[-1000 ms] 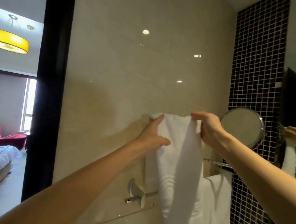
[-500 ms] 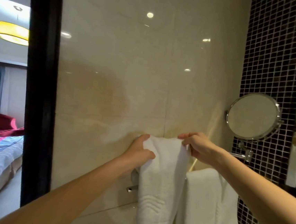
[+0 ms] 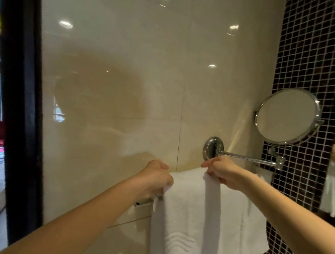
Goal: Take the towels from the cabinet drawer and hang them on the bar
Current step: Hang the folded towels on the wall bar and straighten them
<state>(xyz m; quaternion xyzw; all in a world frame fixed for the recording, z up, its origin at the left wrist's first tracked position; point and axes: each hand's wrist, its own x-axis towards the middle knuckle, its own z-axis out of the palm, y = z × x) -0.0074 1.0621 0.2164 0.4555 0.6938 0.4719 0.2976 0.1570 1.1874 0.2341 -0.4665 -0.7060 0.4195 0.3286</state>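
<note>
A folded white towel (image 3: 184, 214) hangs down in front of the beige wall, its top fold held up at both corners. My left hand (image 3: 155, 177) grips the towel's top left corner. My right hand (image 3: 222, 171) pinches the top right corner. A second white towel (image 3: 243, 220) hangs just behind and to the right of the first. The bar is almost wholly hidden by the towels; only a short chrome end (image 3: 144, 202) shows under my left hand.
A round chrome mirror (image 3: 287, 116) on a swing arm (image 3: 247, 158) juts from the wall just above my right hand. Dark mosaic tiles (image 3: 312, 59) cover the right wall. A black door frame (image 3: 16, 91) stands at left, with a bedroom beyond.
Both hands have lowered the towel from above mirror-arm height down to the bar's level. The towel's top now sits lower against the wall, beside the second towel.
</note>
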